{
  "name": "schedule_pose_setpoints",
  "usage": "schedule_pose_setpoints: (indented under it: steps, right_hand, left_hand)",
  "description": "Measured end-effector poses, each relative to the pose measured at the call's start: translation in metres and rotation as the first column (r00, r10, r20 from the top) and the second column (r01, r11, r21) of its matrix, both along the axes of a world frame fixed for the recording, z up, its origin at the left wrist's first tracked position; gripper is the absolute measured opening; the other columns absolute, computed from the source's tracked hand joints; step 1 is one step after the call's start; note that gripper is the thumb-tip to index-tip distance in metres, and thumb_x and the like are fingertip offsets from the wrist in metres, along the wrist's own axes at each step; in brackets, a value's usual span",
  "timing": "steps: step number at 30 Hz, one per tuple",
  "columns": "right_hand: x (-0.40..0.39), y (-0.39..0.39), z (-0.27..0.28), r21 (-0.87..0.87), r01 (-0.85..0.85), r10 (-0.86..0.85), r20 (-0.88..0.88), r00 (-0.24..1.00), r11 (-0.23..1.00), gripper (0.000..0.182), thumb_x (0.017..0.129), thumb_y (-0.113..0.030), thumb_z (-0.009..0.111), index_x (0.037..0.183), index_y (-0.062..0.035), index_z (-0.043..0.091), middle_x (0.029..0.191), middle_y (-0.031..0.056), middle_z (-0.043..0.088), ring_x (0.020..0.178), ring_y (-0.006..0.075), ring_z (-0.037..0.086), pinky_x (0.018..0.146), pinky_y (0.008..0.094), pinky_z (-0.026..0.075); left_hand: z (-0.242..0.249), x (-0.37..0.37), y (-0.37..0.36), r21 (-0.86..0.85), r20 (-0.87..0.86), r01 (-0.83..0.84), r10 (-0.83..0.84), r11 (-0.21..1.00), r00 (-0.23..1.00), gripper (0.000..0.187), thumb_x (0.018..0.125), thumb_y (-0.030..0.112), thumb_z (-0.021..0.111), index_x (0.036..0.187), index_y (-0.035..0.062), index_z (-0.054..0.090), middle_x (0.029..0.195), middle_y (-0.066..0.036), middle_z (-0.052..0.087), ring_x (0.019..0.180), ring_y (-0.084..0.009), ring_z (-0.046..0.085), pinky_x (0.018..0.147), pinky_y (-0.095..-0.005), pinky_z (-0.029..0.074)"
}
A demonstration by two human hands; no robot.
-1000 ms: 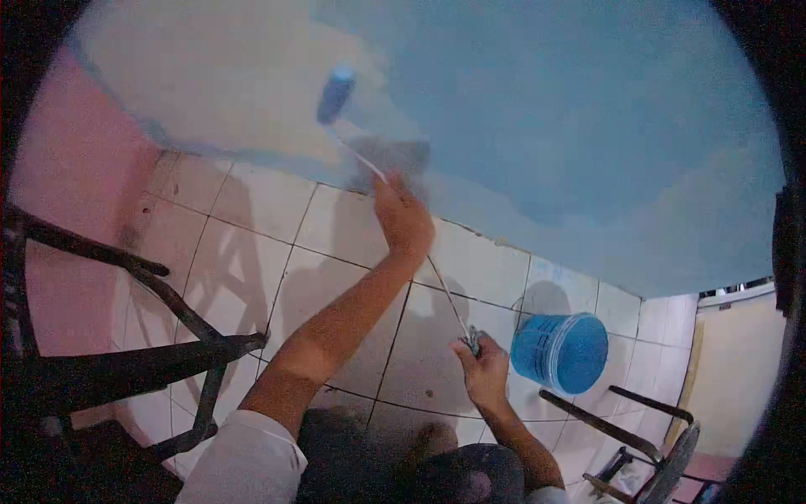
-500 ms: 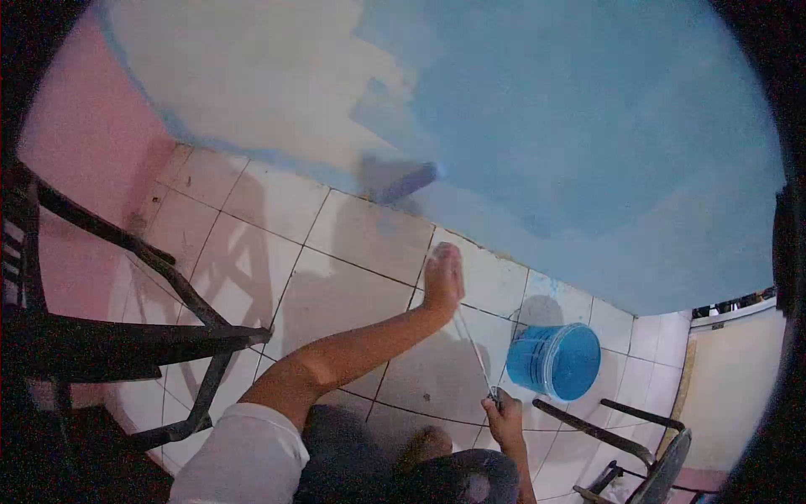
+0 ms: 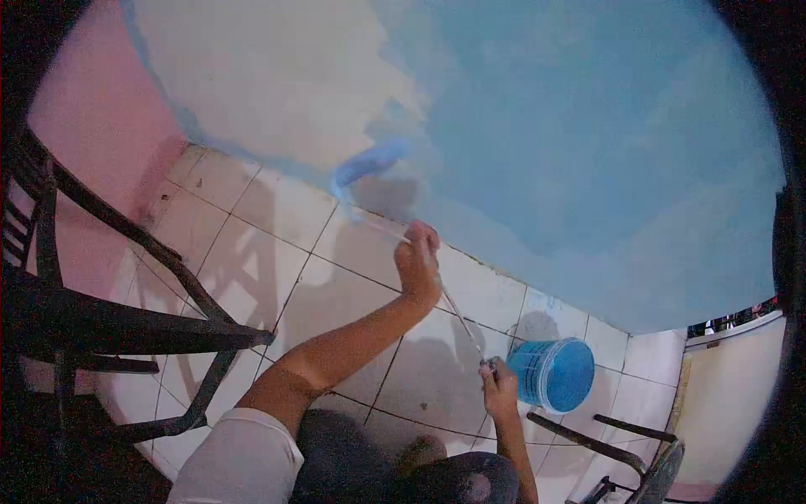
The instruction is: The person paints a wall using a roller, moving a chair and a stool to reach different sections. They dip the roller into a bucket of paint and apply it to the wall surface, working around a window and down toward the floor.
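A paint roller with a blue, motion-blurred head (image 3: 369, 164) is at the foot of the wall (image 3: 588, 151), where blue paint borders a pale area. My left hand (image 3: 418, 262) is closed around the upper part of its long thin pole (image 3: 460, 316). Lower down, my right hand (image 3: 499, 386) grips the pole's bottom end. Just right of that hand, a blue paint bucket (image 3: 525, 370) stands on the floor, its round top showing blue.
On the left, a dark chair (image 3: 151, 332) stands by a pink wall (image 3: 92, 109). Another dark chair (image 3: 604, 445) is at the lower right, near a pale panel (image 3: 730, 386). White tiles (image 3: 353, 286) cover the floor; my knees (image 3: 470, 479) show at the bottom.
The roller head has moved left and slightly up along the wall. My left hand has shifted left and up with the pole, and my right hand has risen a little. The view has shifted slightly.
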State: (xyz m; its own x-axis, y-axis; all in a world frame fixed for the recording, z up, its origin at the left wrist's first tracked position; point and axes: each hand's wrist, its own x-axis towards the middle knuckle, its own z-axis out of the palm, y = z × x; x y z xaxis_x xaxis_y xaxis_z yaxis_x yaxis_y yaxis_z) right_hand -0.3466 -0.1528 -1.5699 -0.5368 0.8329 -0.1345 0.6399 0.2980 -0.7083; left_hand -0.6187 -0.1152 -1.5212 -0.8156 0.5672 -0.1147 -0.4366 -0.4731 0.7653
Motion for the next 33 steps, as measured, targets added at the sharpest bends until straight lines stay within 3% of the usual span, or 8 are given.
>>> schedule_pose_setpoints:
  steps: [4, 7, 14, 17, 19, 23, 29, 33]
  right_hand:
    - [0.035, -0.025, -0.069, -0.797, -0.130, -0.264, -0.342, 0.902, 0.590, 0.044, 0.091, -0.043, 0.045, 0.068, -0.0053, 0.050, 0.052, 0.0041, 0.046, 0.039, 0.0148, 0.043, 0.038, 0.0279, 0.035]
    - [0.025, -0.036, -0.091, -0.771, -0.010, -0.245, -0.214, 0.946, 0.637, 0.046, 0.090, -0.048, 0.044, 0.073, -0.0064, 0.054, 0.053, 0.0053, 0.050, 0.042, 0.0178, 0.048, 0.044, 0.0307, 0.041]
    - [-0.011, -0.036, -0.120, -0.847, -0.532, -0.519, -0.446, 0.729, -0.020, 0.050, 0.089, -0.055, 0.041, 0.080, -0.0074, 0.055, 0.058, 0.0051, 0.049, 0.044, 0.0173, 0.045, 0.045, 0.0316, 0.040]
    - [-0.023, -0.045, -0.161, -0.632, -0.241, 0.026, -0.330, 0.943, 0.736, 0.053, 0.091, -0.054, 0.033, 0.082, -0.0055, 0.053, 0.060, 0.0076, 0.048, 0.047, 0.0226, 0.046, 0.049, 0.0383, 0.040]
    - [-0.033, -0.053, -0.156, -0.454, -0.224, 0.120, -0.246, 0.962, 0.863, 0.056, 0.090, -0.058, 0.030, 0.073, -0.0076, 0.049, 0.054, 0.0065, 0.043, 0.043, 0.0211, 0.041, 0.045, 0.0364, 0.035]
    - [-0.065, -0.010, -0.083, -0.702, -0.118, -0.016, -0.181, 0.983, 0.703, 0.048, 0.090, -0.050, 0.036, 0.071, -0.0066, 0.047, 0.054, 0.0089, 0.043, 0.051, 0.0242, 0.044, 0.050, 0.0381, 0.035]
    - [-0.066, -0.028, -0.095, 0.107, -0.253, 0.273, -0.264, 0.925, 0.961, 0.054, 0.090, -0.058, 0.030, 0.072, -0.0105, 0.048, 0.057, 0.0055, 0.047, 0.044, 0.0207, 0.045, 0.044, 0.0384, 0.040]
    - [-0.017, -0.083, -0.157, -0.769, 0.076, -0.283, -0.139, 0.949, 0.634, 0.056, 0.087, -0.062, 0.034, 0.073, -0.0097, 0.046, 0.060, 0.0049, 0.048, 0.050, 0.0177, 0.047, 0.047, 0.0344, 0.040]
  left_hand:
    - [-0.018, 0.024, 0.002, -0.248, -0.289, 0.041, -0.115, 0.968, 0.950, 0.040, 0.096, 0.035, 0.040, 0.069, 0.0065, 0.042, 0.061, -0.001, 0.035, 0.055, -0.0119, 0.035, 0.055, -0.0278, 0.030]
    - [-0.043, 0.033, 0.028, -0.270, -0.449, 0.015, -0.140, 0.963, 0.882, 0.035, 0.094, 0.030, 0.043, 0.073, 0.0020, 0.047, 0.059, -0.008, 0.043, 0.056, -0.0191, 0.043, 0.056, -0.0348, 0.035]
    - [-0.054, 0.023, 0.057, -0.477, -0.672, -0.133, -0.262, 0.869, 0.693, 0.028, 0.091, 0.022, 0.045, 0.087, -0.0023, 0.057, 0.070, -0.020, 0.056, 0.070, -0.0405, 0.055, 0.063, -0.0465, 0.041]
    - [-0.046, 0.007, 0.052, -0.445, -0.705, -0.129, -0.258, 0.886, 0.660, 0.027, 0.091, 0.021, 0.044, 0.086, -0.0022, 0.056, 0.072, -0.020, 0.056, 0.069, -0.0394, 0.055, 0.064, -0.0454, 0.041]
    - [-0.033, -0.008, 0.052, -0.421, -0.719, -0.125, -0.247, 0.899, 0.649, 0.026, 0.092, 0.021, 0.044, 0.085, -0.0017, 0.053, 0.070, -0.018, 0.053, 0.065, -0.0338, 0.053, 0.064, -0.0425, 0.040]
    - [0.005, -0.036, 0.060, -0.362, -0.622, -0.121, -0.143, 0.924, 0.770, 0.026, 0.094, 0.022, 0.043, 0.083, -0.0005, 0.049, 0.065, -0.012, 0.046, 0.060, -0.0226, 0.047, 0.061, -0.0378, 0.038]
    - [-0.001, -0.025, 0.051, -0.419, -0.439, 0.021, -0.223, 0.908, 0.870, 0.032, 0.094, 0.033, 0.044, 0.087, 0.0023, 0.052, 0.071, -0.005, 0.049, 0.067, -0.0185, 0.048, 0.062, -0.0343, 0.040]
    - [-0.070, 0.024, 0.046, -0.604, -0.619, -0.013, -0.458, 0.797, 0.638, 0.020, 0.093, 0.016, 0.042, 0.085, 0.0003, 0.052, 0.070, -0.013, 0.051, 0.068, -0.0255, 0.054, 0.065, -0.0409, 0.040]
